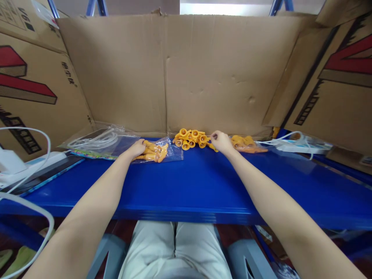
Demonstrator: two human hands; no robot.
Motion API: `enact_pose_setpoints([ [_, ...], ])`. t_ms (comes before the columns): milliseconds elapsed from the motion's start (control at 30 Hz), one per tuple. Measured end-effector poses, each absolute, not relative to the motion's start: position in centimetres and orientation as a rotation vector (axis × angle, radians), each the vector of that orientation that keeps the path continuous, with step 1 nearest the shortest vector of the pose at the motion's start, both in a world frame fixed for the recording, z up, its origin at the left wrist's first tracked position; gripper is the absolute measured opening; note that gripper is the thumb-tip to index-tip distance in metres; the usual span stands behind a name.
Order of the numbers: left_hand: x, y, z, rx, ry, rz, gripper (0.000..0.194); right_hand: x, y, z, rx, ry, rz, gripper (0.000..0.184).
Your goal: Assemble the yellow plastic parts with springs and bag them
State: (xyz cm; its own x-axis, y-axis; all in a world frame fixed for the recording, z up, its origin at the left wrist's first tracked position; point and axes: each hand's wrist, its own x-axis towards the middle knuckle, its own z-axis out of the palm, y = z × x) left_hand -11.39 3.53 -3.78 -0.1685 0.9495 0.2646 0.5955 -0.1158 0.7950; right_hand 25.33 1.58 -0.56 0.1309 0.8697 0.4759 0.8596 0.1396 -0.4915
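My left hand [137,148] is closed on the near-left edge of a clear plastic bag [176,154] with orange plastic pieces [155,152] in it. To the right is a neat pile of orange cup-ended plastic pieces [192,138], their round hollow ends facing me. My right hand [222,142] is at the pile's right side, thumb and fingers pinched on the slim end of an orange piece; the fingers partly hide it. Beyond that hand lies a second clear bag of orange pieces [245,143].
A blue shelf [186,182] spans the front, with a cardboard panel [217,73] upright behind it. Cardboard boxes stand at both sides. On the left are a bagged white cable [101,139] and a white power strip [43,162]; another white strip [296,145] lies right.
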Motion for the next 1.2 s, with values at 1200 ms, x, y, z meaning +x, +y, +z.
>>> enact_pose_setpoints([
  [1200,-10.2,2.3,-3.1,1.688,1.788,1.125,0.026,24.1,0.1,-0.4,-1.593,-2.302,0.377,0.018],
])
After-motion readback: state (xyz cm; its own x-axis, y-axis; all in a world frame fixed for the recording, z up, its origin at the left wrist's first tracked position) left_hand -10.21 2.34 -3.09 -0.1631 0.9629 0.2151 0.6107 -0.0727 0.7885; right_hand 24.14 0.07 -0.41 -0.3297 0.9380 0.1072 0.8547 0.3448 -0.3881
